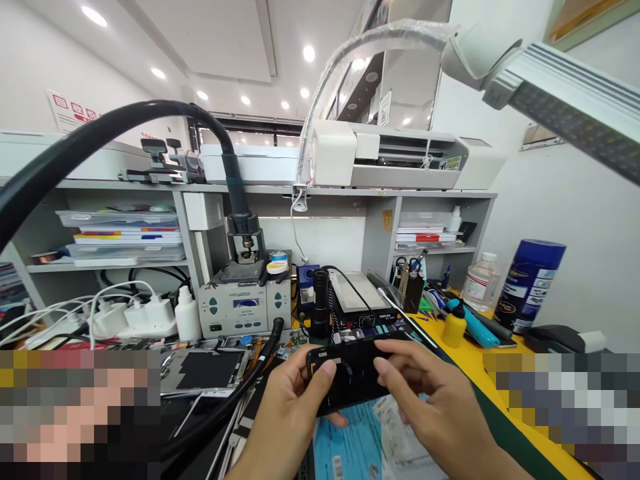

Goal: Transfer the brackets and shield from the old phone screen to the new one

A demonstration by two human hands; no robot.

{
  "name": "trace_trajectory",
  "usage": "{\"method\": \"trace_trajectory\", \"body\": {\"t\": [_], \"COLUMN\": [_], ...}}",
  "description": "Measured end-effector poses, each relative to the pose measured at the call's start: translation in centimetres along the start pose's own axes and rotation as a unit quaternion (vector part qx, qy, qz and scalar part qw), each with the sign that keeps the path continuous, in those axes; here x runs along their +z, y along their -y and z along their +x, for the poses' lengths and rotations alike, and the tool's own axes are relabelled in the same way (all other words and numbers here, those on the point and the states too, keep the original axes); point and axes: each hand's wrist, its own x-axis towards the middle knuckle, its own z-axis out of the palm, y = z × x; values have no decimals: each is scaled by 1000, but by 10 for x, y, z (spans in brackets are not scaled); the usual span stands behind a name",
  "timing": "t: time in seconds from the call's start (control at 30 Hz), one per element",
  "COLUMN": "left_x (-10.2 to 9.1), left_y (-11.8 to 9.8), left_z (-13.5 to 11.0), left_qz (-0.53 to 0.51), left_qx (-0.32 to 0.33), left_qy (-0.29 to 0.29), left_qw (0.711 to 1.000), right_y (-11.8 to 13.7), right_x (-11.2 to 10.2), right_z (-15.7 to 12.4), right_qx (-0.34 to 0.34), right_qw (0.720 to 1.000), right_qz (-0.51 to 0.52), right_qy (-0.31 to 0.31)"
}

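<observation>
A dark, glossy phone is held sideways in front of me above the bench. My left hand grips its left end, the thumb lying across the face and the fingers behind. At the opposite end, my right hand has thumb and forefinger pinched at the top right edge; its other fingers are curled. Small pale patches show near the phone's upper left corner. Beneath it lie a blue printed sheet and a clear plastic bag.
A hot-air station stands behind, its black hose crossing the left side. A heating plate is beyond the phone. On the right are a yellow bottle, a clear bottle and a blue spray can. A lamp hangs overhead.
</observation>
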Motion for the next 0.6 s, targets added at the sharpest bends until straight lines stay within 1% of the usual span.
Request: {"method": "trace_trajectory", "body": {"t": [0.07,0.1,0.17,0.3,0.47,0.6], "left_x": [1,1,3,5,7,8], "left_y": [1,2,3,4,4,4], "left_z": [1,1,1,-1,-3,-4], "left_qz": [2,1,0,11,24,30], "left_qx": [3,4,5,7,7,3], "left_qy": [12,16,18,17,22,22], "left_qw": [1000,1000,1000,1000,999,999], "right_y": [3,4,5,3,6,7], "right_x": [5,6,7,5,2,2], "right_z": [-1,0,0,2,4,5], "right_qx": [90,124,161,193,217,221], "right_qw": [994,988,979,966,949,951], "right_qz": [60,83,114,156,204,198], "right_qy": [34,45,57,79,101,90]}}
